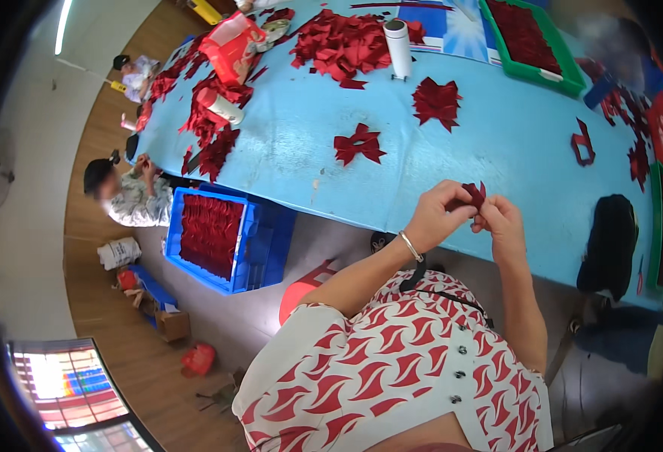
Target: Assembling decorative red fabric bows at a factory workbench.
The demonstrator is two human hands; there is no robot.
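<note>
Over the near edge of the light blue table [293, 158], both my hands meet at a small dark red ribbon bow [476, 194]. My left hand [440, 217], with a bracelet at its wrist, pinches it from the left between thumb and fingers. From the right, the fingers of my right hand [500, 220] are closed on its lower right side. My fingers partly cover the bow. Farther in on the table lie one loose red bow [359, 145] and a small heap of bows [437, 103]. A bent red ribbon strip [583, 143] lies to the right.
A large red ribbon pile [339, 41] and a white tumbler [398, 51] stand at the back. A green crate [569, 84] and a stacked blue crate [242, 260] hold red pieces. A black bag [609, 245] lies at right; a co-worker [131, 196] sits at left.
</note>
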